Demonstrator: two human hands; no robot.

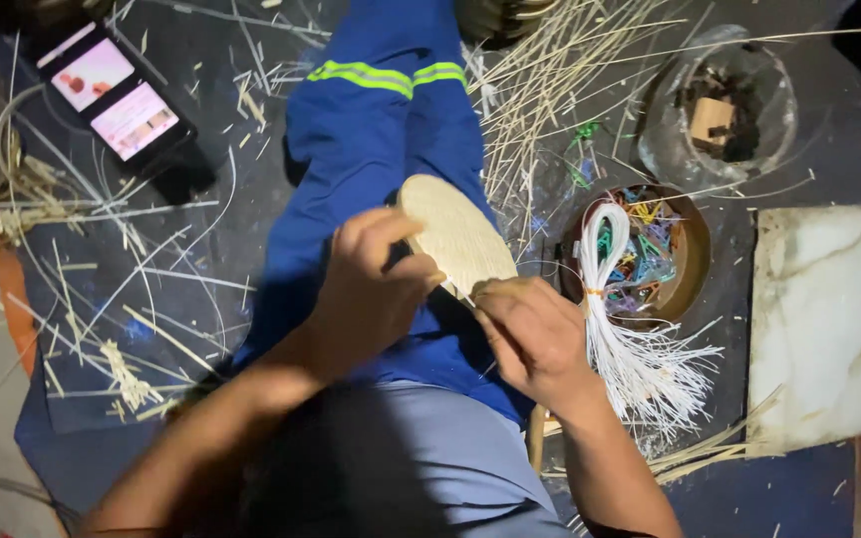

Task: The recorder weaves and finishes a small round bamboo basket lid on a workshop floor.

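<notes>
- The left hand (371,284) grips the near left edge of a small woven disc (455,234), thumb on top and fingers curled under it.
- The right hand (530,329) is closed around the disc's near right edge, fingers folded in tight; what the fingertips pinch there is hidden.
- The disc is pale, oval and tilted, held over the person's lap, above the blue trouser leg (381,120) with its yellow reflective band.
- Just right of the right hand lies a bundle of white strips (620,329), tied near the middle, its loose ends fanned out toward the near side.
- The bundle's looped end rests on a round brown bowl (695,264) holding small coloured bits.
- Farther right and far sits a clear glass bowl (670,130).
- Thin pale cane strips (550,90) lie scattered over the dark floor.
- A phone (117,95) with a lit screen lies far left.
- A white marble slab (829,319) lies at the right.
</notes>
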